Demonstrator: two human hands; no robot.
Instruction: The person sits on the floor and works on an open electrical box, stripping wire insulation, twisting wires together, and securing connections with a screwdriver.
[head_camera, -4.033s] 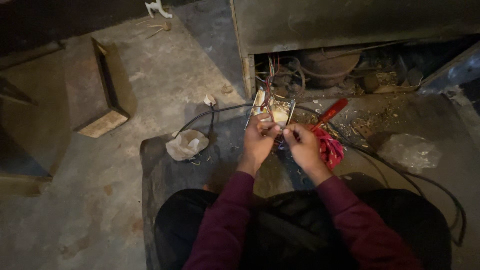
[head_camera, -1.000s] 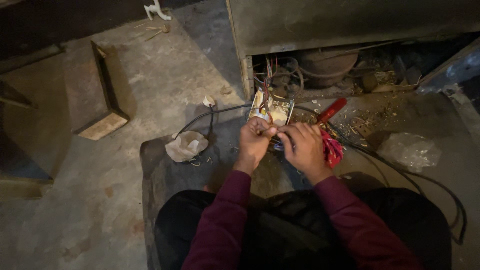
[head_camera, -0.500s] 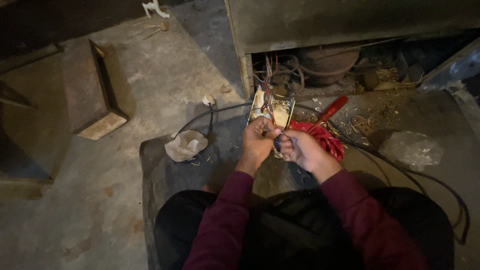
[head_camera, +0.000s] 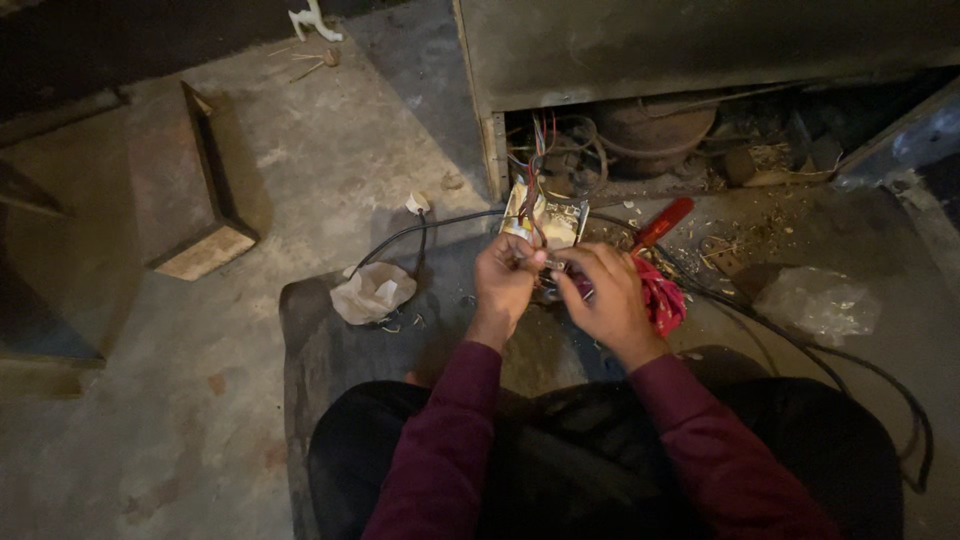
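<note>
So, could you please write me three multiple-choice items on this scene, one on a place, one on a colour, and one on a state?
1. Where does the crumpled pale paper lie?
A. On the floor to the left of the left hand
B. Inside the open compartment
C. On the person's lap

2. What colour is the handle of the tool lying beyond the right hand?
A. Blue
B. Red
C. Yellow

3. How do the two hands stand?
A. Resting flat on the floor
B. Far apart, both empty
C. Close together, fingers pinched at the wires by the small pale box

Answers: 1 A, the paper sits on the floor left of that hand; 2 B, the handle shows red; 3 C, both hands meet at the wiring.
</note>
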